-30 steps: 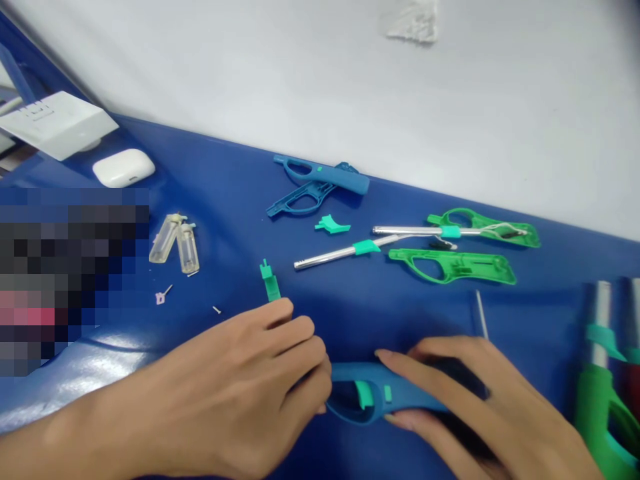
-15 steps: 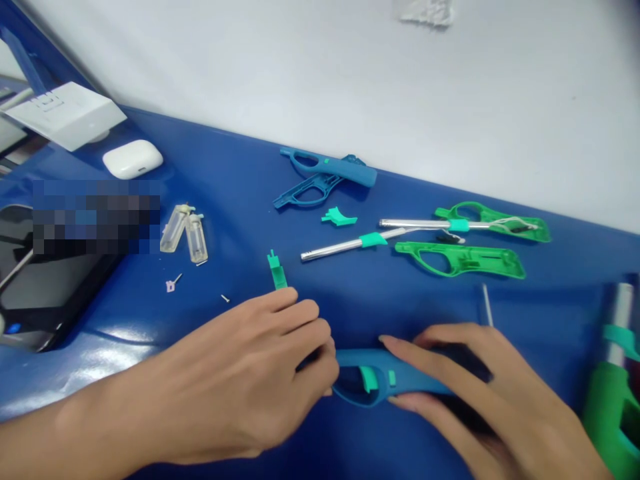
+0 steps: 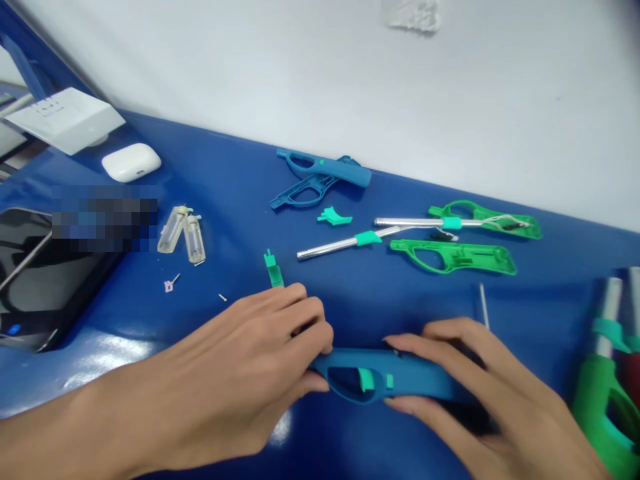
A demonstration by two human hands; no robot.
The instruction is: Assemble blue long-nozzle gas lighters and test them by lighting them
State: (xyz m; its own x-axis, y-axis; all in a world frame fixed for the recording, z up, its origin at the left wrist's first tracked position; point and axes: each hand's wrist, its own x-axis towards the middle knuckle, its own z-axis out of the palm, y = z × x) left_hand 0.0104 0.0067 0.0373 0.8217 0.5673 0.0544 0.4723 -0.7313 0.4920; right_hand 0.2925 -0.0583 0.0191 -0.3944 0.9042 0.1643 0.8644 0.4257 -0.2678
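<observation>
A blue lighter body (image 3: 420, 375) with a teal trigger lies level between both hands, low in the middle of the view. My left hand (image 3: 255, 373) pinches its narrow left end between thumb and fingers. Around the wide right part, my right hand (image 3: 480, 387) grips with thumb below and fingertips above. A teal part (image 3: 273, 270) sticks out just beyond the left hand's knuckles. Behind the right hand stands out a thin metal rod (image 3: 483, 305), its lower end hidden.
Blue shell halves (image 3: 345, 172), a teal trigger (image 3: 335, 217), metal tubes (image 3: 330, 250), green shells (image 3: 470, 257) and clear tanks (image 3: 195, 239) lie behind. At left are a phone (image 3: 35, 280) and a white case (image 3: 131, 162). A green lighter (image 3: 595, 393) is at right.
The left thumb and fingers have parted slightly and shifted, showing more of the blue body's narrow end. My right hand keeps its hold. The view has shifted a little.
</observation>
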